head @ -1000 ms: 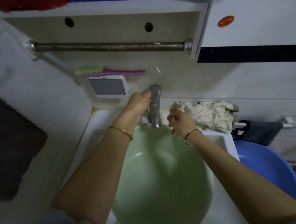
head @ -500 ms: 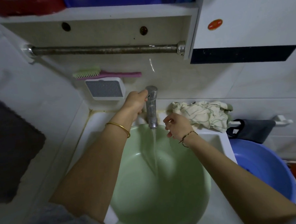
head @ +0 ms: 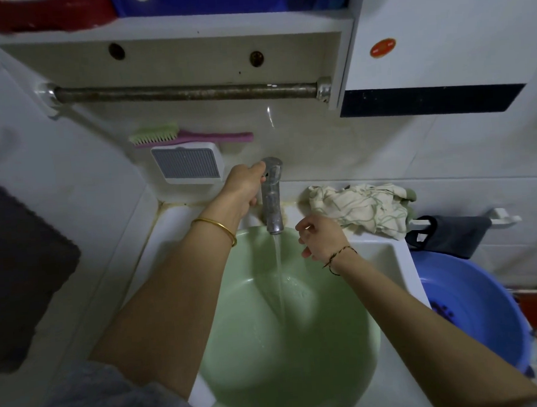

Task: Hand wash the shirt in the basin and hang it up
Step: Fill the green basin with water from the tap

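White sink [head: 385, 253] at centre holds the green basin [head: 254, 375] under running water — left hand [head: 244, 186] grips the tap [head: 272, 190], presumably setting flow; right hand [head: 323, 239] hovers loosely curled, empty. Shirt [head: 361, 209] waits bunched centre-right.

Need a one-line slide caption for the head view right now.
Left hand grips the tap, water filling the green basin; right hand hovers; shirt waits.

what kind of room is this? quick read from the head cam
Most likely a home bathroom or laundry corner. A tap runs into a green basin set in a white sink, a scrub brush lies on the tiled wall's ledge, and a towel rail sits under a shelf.
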### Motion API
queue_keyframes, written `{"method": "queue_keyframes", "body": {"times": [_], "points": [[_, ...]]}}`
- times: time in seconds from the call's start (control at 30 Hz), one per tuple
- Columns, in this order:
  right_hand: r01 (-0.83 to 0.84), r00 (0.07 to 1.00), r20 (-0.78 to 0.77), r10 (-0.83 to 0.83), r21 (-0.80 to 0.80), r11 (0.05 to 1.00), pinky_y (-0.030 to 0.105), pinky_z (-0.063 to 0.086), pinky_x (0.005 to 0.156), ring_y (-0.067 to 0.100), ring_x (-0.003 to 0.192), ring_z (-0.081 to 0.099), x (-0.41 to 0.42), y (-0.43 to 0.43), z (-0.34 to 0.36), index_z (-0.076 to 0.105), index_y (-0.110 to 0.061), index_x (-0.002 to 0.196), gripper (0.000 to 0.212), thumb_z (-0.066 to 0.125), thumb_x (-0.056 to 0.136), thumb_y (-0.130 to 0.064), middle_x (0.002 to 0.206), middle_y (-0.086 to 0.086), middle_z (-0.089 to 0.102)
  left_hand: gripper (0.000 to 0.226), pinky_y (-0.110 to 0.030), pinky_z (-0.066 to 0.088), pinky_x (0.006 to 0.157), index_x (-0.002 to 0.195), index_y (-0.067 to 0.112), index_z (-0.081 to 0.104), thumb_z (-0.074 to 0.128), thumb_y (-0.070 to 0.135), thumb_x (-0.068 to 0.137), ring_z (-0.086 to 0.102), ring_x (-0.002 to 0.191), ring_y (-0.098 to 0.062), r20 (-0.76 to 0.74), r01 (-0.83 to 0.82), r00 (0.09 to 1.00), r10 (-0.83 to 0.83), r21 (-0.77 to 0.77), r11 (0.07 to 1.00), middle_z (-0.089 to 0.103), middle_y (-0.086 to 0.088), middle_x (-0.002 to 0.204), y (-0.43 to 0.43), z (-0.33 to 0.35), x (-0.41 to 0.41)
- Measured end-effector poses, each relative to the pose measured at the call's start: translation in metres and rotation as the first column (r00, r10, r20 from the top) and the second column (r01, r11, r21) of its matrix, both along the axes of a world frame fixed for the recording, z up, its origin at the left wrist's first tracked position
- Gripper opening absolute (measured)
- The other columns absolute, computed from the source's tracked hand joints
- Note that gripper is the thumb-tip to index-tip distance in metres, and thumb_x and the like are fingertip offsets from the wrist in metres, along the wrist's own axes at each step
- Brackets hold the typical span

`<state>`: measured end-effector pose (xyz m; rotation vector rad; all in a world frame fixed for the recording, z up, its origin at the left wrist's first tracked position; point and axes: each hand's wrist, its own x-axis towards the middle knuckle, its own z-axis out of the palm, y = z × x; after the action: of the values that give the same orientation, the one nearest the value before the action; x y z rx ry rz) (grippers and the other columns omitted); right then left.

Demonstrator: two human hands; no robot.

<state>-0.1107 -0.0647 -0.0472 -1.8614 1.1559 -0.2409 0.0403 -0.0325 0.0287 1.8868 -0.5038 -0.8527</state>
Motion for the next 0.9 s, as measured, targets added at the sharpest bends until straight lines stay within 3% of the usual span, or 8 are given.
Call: {"method": "queue_keyframes", "body": {"times": [0.17, 0.37, 0.53, 0.6, 0.7, 0.77, 0.83, 0.9], "points": [[0.021, 1.000, -0.010, -0.021, 0.010, 1.000, 0.036, 0.054, 0.065, 0.021, 0.059, 0.065, -0.004, 0.002, -0.004, 0.057, -0.019, 0.096, 0.021, 0.038, 0.093, -0.010, 0.100, 0.009, 0.064, 0.030, -0.022, 0.025, 0.046, 0.073, 0.014, 0.046, 0.043, 0.030, 0.098, 0.027, 0.048, -0.012, -0.018, -0.019, 1.000, 0.019, 0.000, 1.000, 0.039, 0.003, 0.063, -0.002, 0.000, 0.000], [0.031, 0.999, 0.003, -0.032, 0.016, 0.999, 0.027, 0.046, 0.052, 0.021, 0.056, 0.062, -0.009, 0.005, -0.006, 0.057, -0.015, 0.096, 0.022, 0.037, 0.093, -0.006, 0.098, 0.012, 0.064, 0.031, -0.022, 0.022, 0.045, 0.070, 0.014, 0.045, 0.044, 0.029, 0.097, 0.024, 0.046, -0.011, -0.072, -0.045, 0.996, 0.044, -0.017, 0.999, 0.036, 0.003, 0.060, -0.003, 0.001, -0.002], [0.024, 1.000, -0.009, -0.024, 0.004, 1.000, 0.030, 0.048, 0.056, 0.022, 0.059, 0.064, -0.012, 0.011, -0.008, 0.057, -0.015, 0.096, 0.021, 0.038, 0.092, -0.007, 0.092, 0.009, 0.063, 0.032, -0.023, 0.023, 0.048, 0.072, 0.013, 0.048, 0.048, 0.033, 0.097, 0.025, 0.045, -0.010, -0.144, -0.049, 0.989, 0.037, -0.082, 0.995, 0.035, 0.002, 0.058, 0.005, 0.004, -0.006], [0.014, 0.999, -0.037, -0.016, -0.050, 0.999, 0.033, 0.051, 0.064, 0.026, 0.071, 0.067, -0.015, 0.014, -0.010, 0.059, -0.014, 0.101, 0.022, 0.041, 0.092, -0.008, 0.098, 0.010, 0.064, 0.029, -0.023, 0.027, 0.051, 0.073, 0.013, 0.049, 0.050, 0.030, 0.097, 0.030, 0.049, -0.009, -0.148, -0.015, 0.989, -0.007, -0.148, 0.989, 0.037, 0.001, 0.061, 0.013, 0.005, -0.009], [-0.040, 0.988, -0.153, 0.011, -0.184, 0.982, 0.034, 0.050, 0.081, 0.027, 0.096, 0.061, -0.023, 0.022, -0.014, 0.057, -0.014, 0.116, 0.027, 0.043, 0.093, -0.012, 0.113, 0.008, 0.061, 0.026, -0.024, 0.034, 0.055, 0.070, 0.014, 0.052, 0.051, 0.019, 0.096, 0.042, 0.051, -0.007, 0.013, 0.045, 0.999, -0.043, -0.225, 0.973, 0.044, 0.001, 0.064, 0.035, -0.010, -0.014], [-0.070, 0.983, -0.185, 0.020, -0.271, 0.960, 0.033, 0.047, 0.084, 0.026, 0.106, 0.056, -0.030, 0.029, -0.020, 0.054, -0.014, 0.122, 0.031, 0.044, 0.092, -0.013, 0.122, 0.008, 0.055, 0.011, -0.027, 0.041, 0.068, 0.087, 0.008, 0.060, 0.057, 0.017, 0.092, 0.054, 0.072, -0.012, 0.231, 0.018, 0.973, 0.019, -0.156, 0.988, 0.056, -0.002, 0.080, 0.059, -0.032, -0.015], [-0.105, 0.976, -0.217, 0.026, -0.360, 0.927, 0.036, 0.046, 0.087, 0.028, 0.113, 0.049, -0.037, 0.037, -0.027, 0.053, -0.013, 0.124, 0.034, 0.046, 0.090, -0.012, 0.125, 0.008, 0.051, 0.021, -0.030, 0.040, 0.083, 0.104, 0.004, 0.060, 0.061, 0.016, 0.087, 0.056, 0.096, -0.024, 0.529, -0.040, 0.848, 0.019, 0.029, 0.999, 0.060, -0.010, 0.102, 0.087, -0.058, -0.012], [-0.153, 0.953, -0.303, 0.002, -0.475, 0.867, 0.039, 0.040, 0.091, 0.031, 0.114, 0.045, -0.043, 0.046, -0.035, 0.054, -0.011, 0.123, 0.036, 0.049, 0.087, -0.011, 0.123, 0.010, 0.051, 0.029, -0.038, 0.038, 0.092, 0.112, 0.007, 0.057, 0.060, 0.019, 0.086, 0.048, 0.111, -0.034, 0.718, -0.092, 0.679, -0.151, 0.287, 0.954, 0.055, -0.015, 0.117, 0.114, -0.081, -0.011]]}}
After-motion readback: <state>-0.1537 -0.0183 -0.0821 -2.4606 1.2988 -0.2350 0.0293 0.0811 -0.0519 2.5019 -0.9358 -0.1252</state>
